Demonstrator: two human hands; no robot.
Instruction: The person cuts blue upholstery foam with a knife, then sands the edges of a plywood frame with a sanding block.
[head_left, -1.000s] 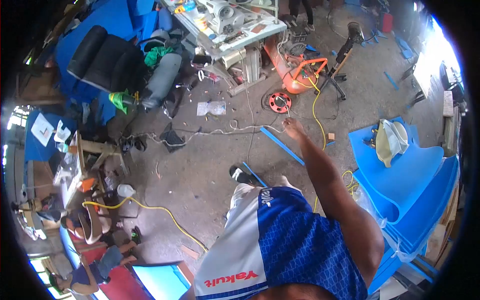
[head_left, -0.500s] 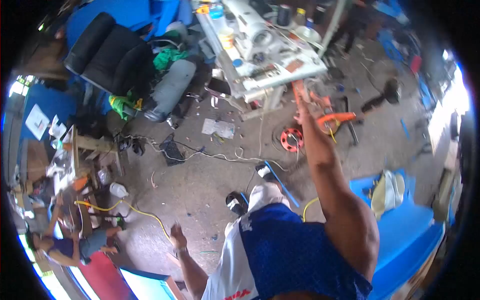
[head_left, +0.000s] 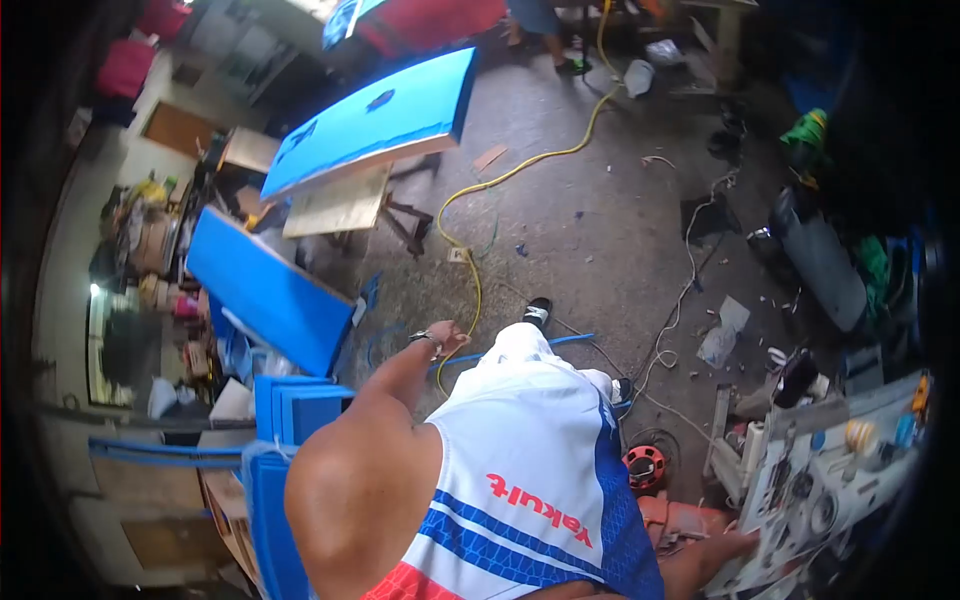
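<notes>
My left hand (head_left: 450, 336), with a watch on the wrist, hangs over the floor beside a yellow hose (head_left: 475, 290). Its fingers are loosely bent and apart, and nothing shows in them. At the lower right my right hand (head_left: 742, 543) reaches to the edge of a cluttered white workbench (head_left: 845, 490). Its fingers are blurred, so what it touches or holds cannot be made out. Close to that arm are an orange object (head_left: 685, 517) and a red cable reel (head_left: 645, 466) on the floor.
Blue-covered panels (head_left: 375, 115) rest on wooden supports at the upper left; another blue panel (head_left: 265, 290) leans nearby. A pale cord (head_left: 688, 280) crosses the floor. A grey padded piece (head_left: 820, 262) lies at right. Another person's legs (head_left: 540, 25) show at the top.
The view has swung left, so the workbench has shifted to the lower right and the blue panels have come into view. My right arm now appears lower, still toward the bench.
</notes>
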